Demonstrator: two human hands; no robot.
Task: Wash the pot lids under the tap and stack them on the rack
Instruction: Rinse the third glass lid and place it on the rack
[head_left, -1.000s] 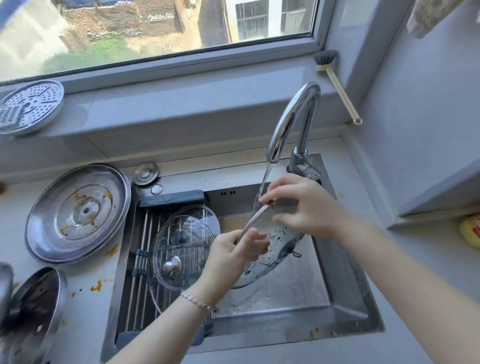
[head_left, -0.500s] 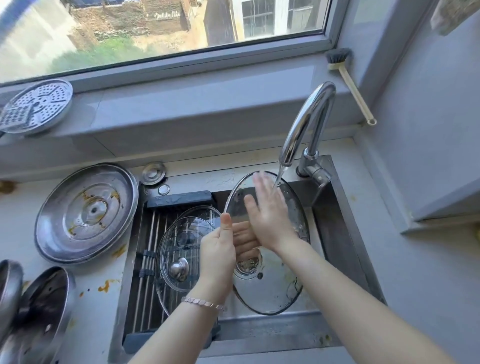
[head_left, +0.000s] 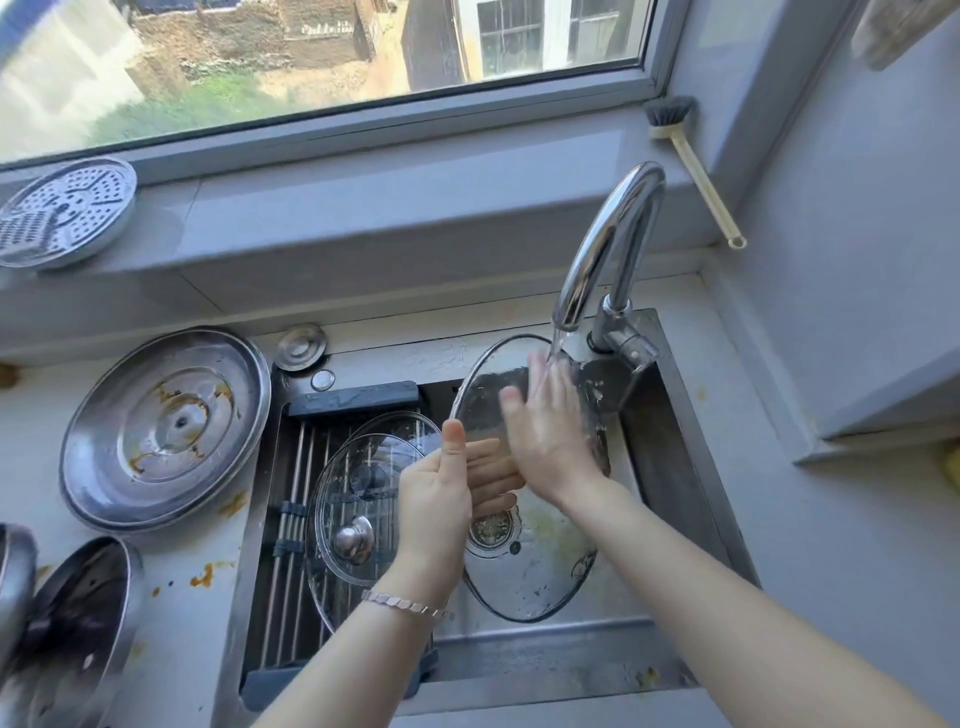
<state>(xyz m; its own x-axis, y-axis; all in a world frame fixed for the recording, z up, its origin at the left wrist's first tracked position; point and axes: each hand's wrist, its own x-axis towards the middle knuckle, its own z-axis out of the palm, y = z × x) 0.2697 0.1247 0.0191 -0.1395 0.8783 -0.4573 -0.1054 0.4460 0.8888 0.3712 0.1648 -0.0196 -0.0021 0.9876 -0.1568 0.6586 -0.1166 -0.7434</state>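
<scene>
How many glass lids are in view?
3: held lid in the left hand under the tap; front lid and rear lid overlapping on the sink rack. Others may be hidden.

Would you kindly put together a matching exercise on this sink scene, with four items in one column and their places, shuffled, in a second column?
Column one:
1 glass lid being rinsed
2 knobbed glass lid
3 large steel lid
4 perforated plate

Column two:
A on the window ledge
B on the counter left of the sink
C under the tap, gripped by the left hand
D on the rack

Pairs: 1-C, 2-D, 3-B, 4-A
</scene>
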